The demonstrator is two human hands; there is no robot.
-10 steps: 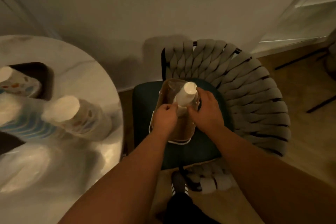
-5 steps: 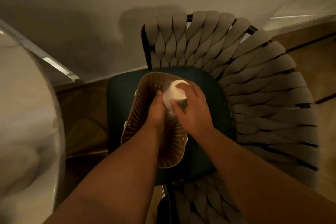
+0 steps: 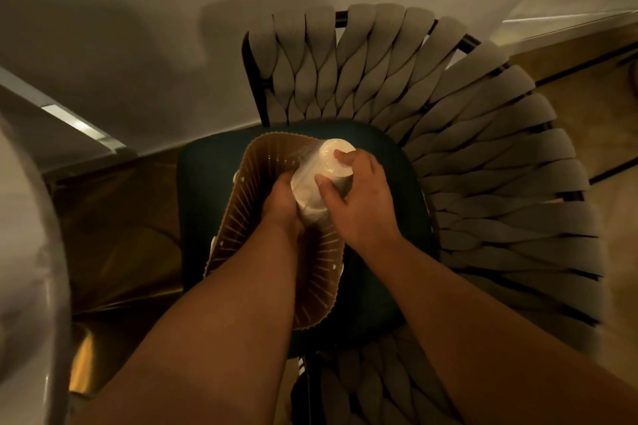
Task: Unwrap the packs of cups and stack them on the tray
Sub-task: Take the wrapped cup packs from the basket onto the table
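Since half a second ago we have leaned in a little closer, and our left hand (image 3: pixel 281 203) has sunk deeper into the tray (image 3: pixel 238 203), while our right hand (image 3: pixel 355 200) has slid from the top of the stack of cups (image 3: pixel 328 179) onto its side.

Both our forearms reach forward and down from the bottom of the view, converging over the tray. Our left wrist dips below the tray's near rim, with the back of the hand facing up; its fingers are hidden behind the stack and the plastic wrap (image 3: pixel 310 207), so we cannot tell whether they grip or just press. Our right hand comes in from the right, its fingers and thumb curled round the upper part of the stack, with the fingertips at the pale round top.

The stack stands tilted inside the tray, its top near the far rim, with crumpled wrap bunched round its lower part between our two hands.

The tray, ribbed and brown, sits on the dark seat of the chair (image 3: pixel 466 155), whose woven back curves close round the far and right sides. To the left, floor shows between the seat and the blurred edge of the table (image 3: pixel 31 286).
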